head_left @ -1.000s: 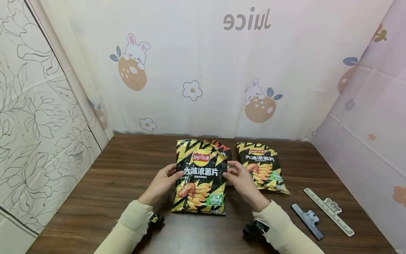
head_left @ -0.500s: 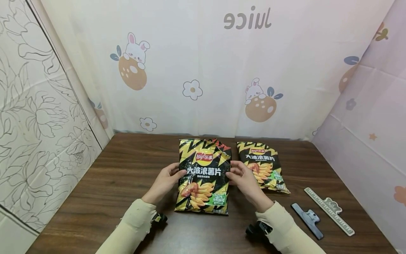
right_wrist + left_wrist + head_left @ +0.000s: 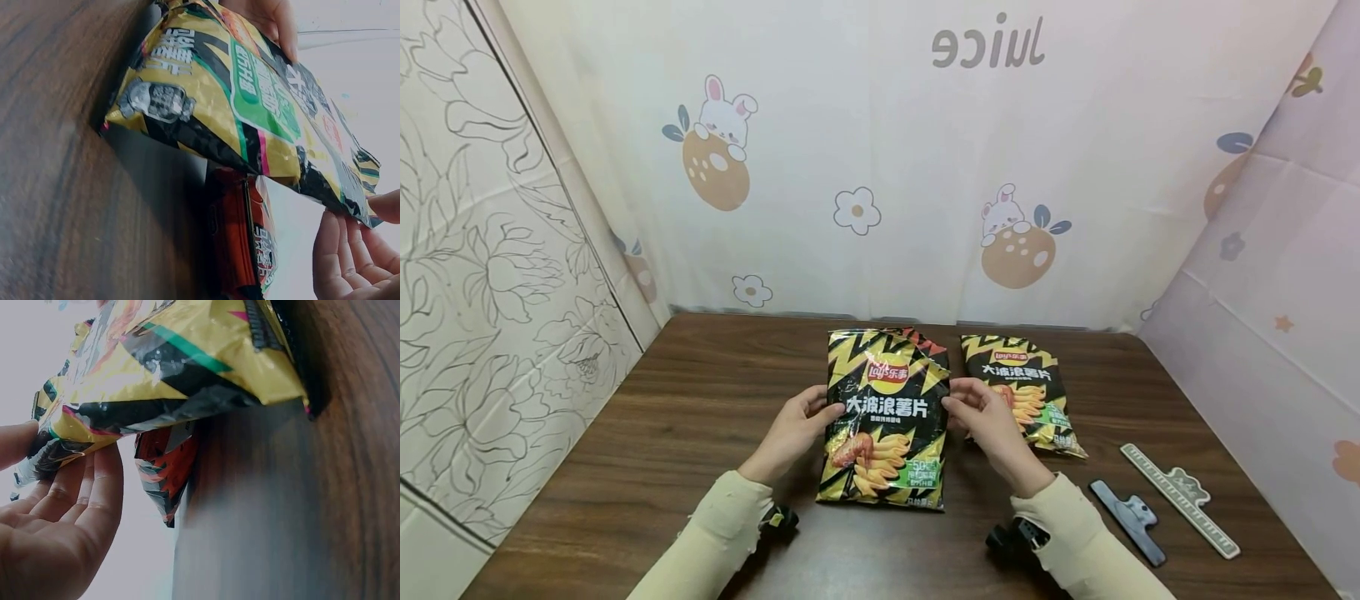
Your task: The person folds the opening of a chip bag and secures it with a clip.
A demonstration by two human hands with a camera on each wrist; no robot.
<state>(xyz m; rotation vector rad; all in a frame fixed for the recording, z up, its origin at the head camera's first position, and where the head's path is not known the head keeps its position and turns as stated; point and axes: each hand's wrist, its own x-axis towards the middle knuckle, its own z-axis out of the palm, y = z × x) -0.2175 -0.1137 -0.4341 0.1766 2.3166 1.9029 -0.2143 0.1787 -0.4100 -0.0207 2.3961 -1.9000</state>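
Note:
A black-and-yellow bag of potato chips (image 3: 886,429) is held in front of me by its two side edges. My left hand (image 3: 792,433) pinches the left edge, thumb on the front and fingers behind. On the opposite edge my right hand (image 3: 992,427) pinches likewise; its fingers show behind the bag in the right wrist view. The bag leans, its lower edge at or close to the table; contact is unclear. Behind it a red bag of chips (image 3: 234,244) is mostly hidden in the head view. Another black-and-yellow chip bag (image 3: 1017,396) lies to the right.
On the brown wooden table (image 3: 700,400), a grey-blue clip (image 3: 1127,521) and a longer pale clip (image 3: 1180,498) lie at the right. A printed curtain (image 3: 865,150) hangs behind the table's back edge, with more hangings along both sides.
Both hands have shifted slightly to the right together with the held bag of chips. Their pinch on its edges stays the same. The other bag and the clips have not moved.

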